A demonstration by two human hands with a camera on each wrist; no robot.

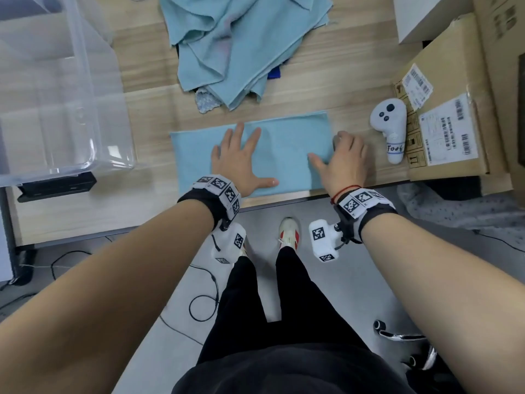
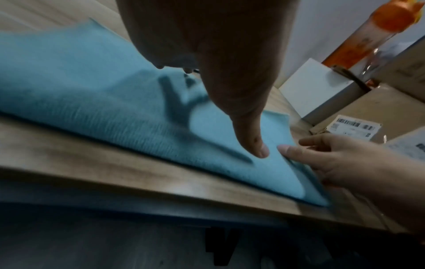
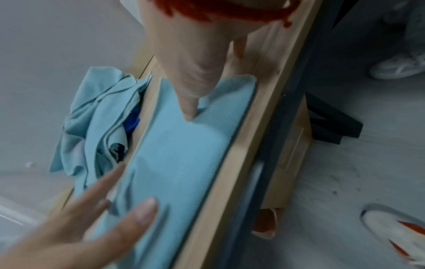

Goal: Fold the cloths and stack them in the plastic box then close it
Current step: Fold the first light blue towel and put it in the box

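Note:
A light blue cloth [image 1: 284, 155] lies folded into a long rectangle near the table's front edge. My left hand [image 1: 241, 157] presses flat on its middle with fingers spread. My right hand [image 1: 341, 157] grips the cloth's right end, thumb on top and fingers curled over the edge. The left wrist view shows the cloth [image 2: 92, 100] with the right hand [image 2: 333, 160] pinching its end. A loose pile of blue cloths [image 1: 241, 46] lies behind the folded one. The clear plastic box [image 1: 85, 109] stands at the far left; I see no lid.
A white hand controller [image 1: 390, 129] lies just right of the cloth, against cardboard boxes [image 1: 454, 81] with labels. A white box [image 1: 426, 15] stands behind them. A black block [image 1: 56, 189] sits in front of the plastic box. An orange bottle [image 2: 372, 36] stands behind the boxes.

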